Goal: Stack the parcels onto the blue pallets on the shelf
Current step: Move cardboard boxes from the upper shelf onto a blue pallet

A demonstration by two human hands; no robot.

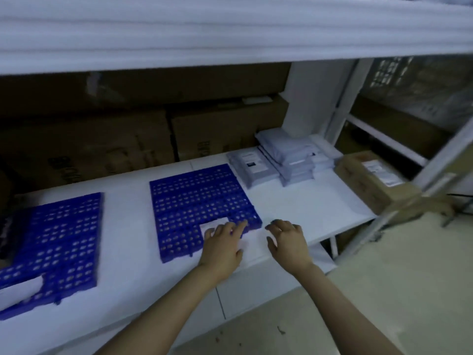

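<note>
Your left hand (222, 243) lies spread on the blue pallet (199, 198), apparently squaring it; right hand (288, 239) hovers loosely curled, empty; parcels (286, 160) sit beyond.

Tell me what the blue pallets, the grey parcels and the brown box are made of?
The blue pallets look like hard moulded plastic: even colour, a grid of holes. The grey parcels seem soft plastic mailer bags, smooth, faintly shiny. The brown box looks like matt cardboard, with a paper label.

Head camera looks forward and down, close over the white shelf (307, 201).
</note>
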